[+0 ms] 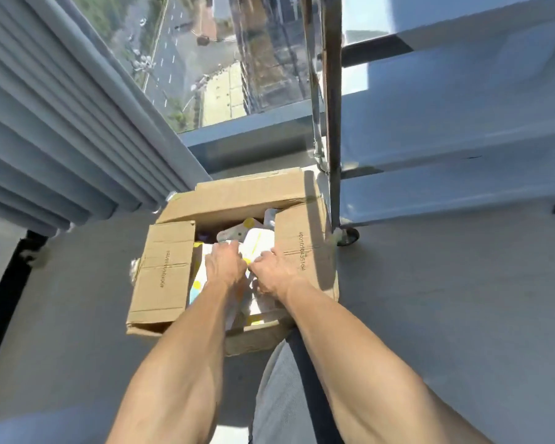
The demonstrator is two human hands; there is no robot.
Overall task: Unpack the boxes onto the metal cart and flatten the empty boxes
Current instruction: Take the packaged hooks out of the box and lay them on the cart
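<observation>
Both hands, left hand (225,265) and right hand (271,273), fingers curled on white packages (258,243) inside the open cardboard box (165,277); best lifted straight up, clear of flaps, toward the metal cart (436,193) right of the fingers.

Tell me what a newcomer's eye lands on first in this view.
First, the two bare arms reaching down the middle, with the left hand and right hand both gripping white packaging inside the open cardboard box on the floor. Next, the metal cart standing to the right of the box, its shelves bare in the part that shows. Behind, the window looks far down onto a street.
</observation>
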